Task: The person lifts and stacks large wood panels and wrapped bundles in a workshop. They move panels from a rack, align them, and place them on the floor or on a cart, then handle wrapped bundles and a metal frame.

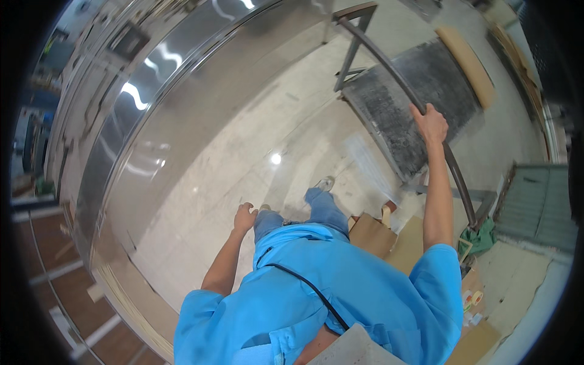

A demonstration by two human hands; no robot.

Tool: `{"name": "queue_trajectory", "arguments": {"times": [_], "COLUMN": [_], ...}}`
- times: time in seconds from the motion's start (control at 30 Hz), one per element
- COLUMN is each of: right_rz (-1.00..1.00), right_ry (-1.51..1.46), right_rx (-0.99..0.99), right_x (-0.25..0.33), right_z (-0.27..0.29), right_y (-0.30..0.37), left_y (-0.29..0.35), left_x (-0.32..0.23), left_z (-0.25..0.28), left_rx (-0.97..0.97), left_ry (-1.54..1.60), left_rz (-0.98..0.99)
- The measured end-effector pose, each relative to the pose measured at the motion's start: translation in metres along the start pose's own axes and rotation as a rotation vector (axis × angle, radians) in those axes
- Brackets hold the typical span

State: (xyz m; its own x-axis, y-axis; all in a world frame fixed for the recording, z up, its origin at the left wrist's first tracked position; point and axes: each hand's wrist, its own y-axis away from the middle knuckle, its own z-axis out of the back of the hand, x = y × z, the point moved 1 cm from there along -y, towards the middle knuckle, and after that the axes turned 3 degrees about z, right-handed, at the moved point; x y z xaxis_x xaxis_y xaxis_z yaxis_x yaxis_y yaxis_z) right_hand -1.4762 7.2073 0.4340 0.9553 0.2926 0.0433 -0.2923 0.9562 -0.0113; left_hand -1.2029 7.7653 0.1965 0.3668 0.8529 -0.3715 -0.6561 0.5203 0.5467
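Metal handle bar [398, 76] in right hand [431, 123]

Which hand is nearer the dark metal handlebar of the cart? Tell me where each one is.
Right. The right hand grips the handlebar itself, arm stretched forward. The left hand hangs loosely closed by the left thigh, well apart from the bar, holding nothing.

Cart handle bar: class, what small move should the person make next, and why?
Probably bring the left hand up onto the handle bar. Only the right hand grips it, the left hangs free by the hip, and the flat cart stands ahead.
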Motion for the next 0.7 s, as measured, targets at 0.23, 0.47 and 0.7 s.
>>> {"name": "queue_trajectory", "arguments": {"times": [0.23,0.47,0.7], "right_rz": [-0.029,0.026,0.152], "right_ry": [0.152,-0.006,-0.46], "right_rx": [-0.073,0.019,-0.01], "right_x": [0.118,0.182,0.258], "right_z": [-0.021,-0.011,-0.024], "right_y": [0.106,0.212,0.332], "left_y": [0.065,0.107,0.205], "left_x": [0.184,0.194,0.128], "left_z": [-0.007,0.014,0.021], "left_rx": [0.039,0.055,0.172], "left_ry": [0.012,0.229,0.66], "left_rz": [0.023,0.038,-0.48]}}
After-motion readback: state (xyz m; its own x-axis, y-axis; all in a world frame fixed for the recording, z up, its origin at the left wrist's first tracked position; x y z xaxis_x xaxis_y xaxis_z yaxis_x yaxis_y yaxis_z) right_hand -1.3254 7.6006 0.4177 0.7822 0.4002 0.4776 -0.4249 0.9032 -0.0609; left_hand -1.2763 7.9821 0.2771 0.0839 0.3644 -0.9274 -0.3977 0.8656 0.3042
